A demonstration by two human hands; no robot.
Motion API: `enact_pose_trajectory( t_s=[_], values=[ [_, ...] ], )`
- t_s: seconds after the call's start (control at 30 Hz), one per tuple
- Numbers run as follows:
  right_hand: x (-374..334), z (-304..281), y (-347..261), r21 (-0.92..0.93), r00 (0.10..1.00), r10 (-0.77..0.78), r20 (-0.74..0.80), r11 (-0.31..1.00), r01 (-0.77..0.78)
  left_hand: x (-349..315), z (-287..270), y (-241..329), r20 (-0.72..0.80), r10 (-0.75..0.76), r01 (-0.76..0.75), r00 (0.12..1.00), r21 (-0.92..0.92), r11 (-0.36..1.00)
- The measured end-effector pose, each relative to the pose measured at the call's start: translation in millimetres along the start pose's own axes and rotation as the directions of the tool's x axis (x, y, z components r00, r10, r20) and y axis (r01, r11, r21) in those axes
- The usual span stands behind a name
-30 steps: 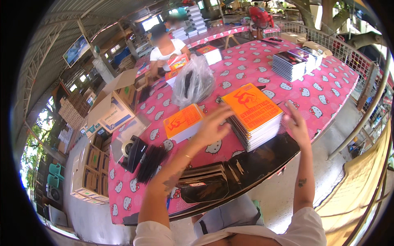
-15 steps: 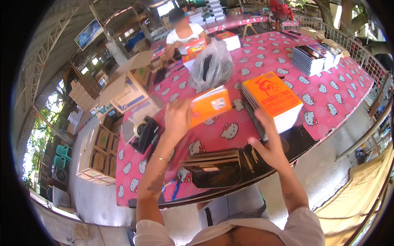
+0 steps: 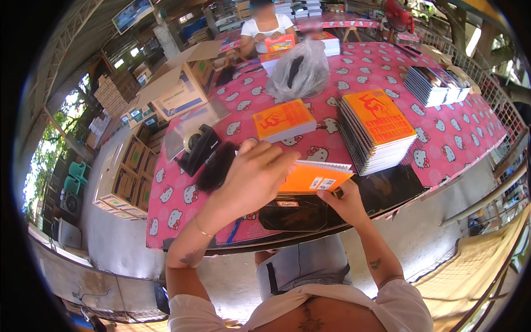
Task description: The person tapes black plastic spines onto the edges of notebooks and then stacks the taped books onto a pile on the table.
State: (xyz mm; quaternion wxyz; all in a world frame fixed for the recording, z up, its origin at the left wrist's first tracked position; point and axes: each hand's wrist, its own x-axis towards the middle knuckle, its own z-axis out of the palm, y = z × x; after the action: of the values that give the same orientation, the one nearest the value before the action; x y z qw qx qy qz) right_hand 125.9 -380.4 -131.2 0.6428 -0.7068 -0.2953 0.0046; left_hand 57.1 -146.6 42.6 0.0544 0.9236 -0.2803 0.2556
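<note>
Both hands share one orange spiral notebook (image 3: 314, 177) held above the counter (image 3: 442, 144): the left hand (image 3: 254, 180) lies closed over its left end, the right hand (image 3: 347, 200) pinches its lower right edge from beneath. The notebook's long axis runs left to right between the grips, apparently back cover up. A tall stack of matching notebooks (image 3: 376, 130) stands just beyond, nearer the right hand.

I see bare cloth between small orange stack (image 3: 284, 120) and tall notebook stack (image 3: 376, 130); black tape dispenser (image 3: 199, 148) blocks left, grey bag (image 3: 299, 71) blocks far.
</note>
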Motion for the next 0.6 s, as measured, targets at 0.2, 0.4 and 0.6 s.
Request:
enact_pose_trajectory(
  t_s=[0.2, 0.4, 0.6],
  values=[
    [-5, 27, 12, 0.070, 1.000, -0.029, 0.002, 0.997, 0.029, -95, 82, 11, -0.091, -0.251, 0.263, 0.964, 0.177, 0.948],
    [-5, 36, 17, 0.077, 1.000, 0.015, -0.014, 0.997, -0.014, -158, 135, -13, -0.054, -0.754, 0.538, 0.655, -0.668, 0.514],
    [-24, -8, 27, 0.186, 0.995, 0.085, -0.050, 0.980, -0.075, -160, 182, -115, 0.007, -0.491, 0.485, 0.871, 0.140, 0.863]
  ],
)
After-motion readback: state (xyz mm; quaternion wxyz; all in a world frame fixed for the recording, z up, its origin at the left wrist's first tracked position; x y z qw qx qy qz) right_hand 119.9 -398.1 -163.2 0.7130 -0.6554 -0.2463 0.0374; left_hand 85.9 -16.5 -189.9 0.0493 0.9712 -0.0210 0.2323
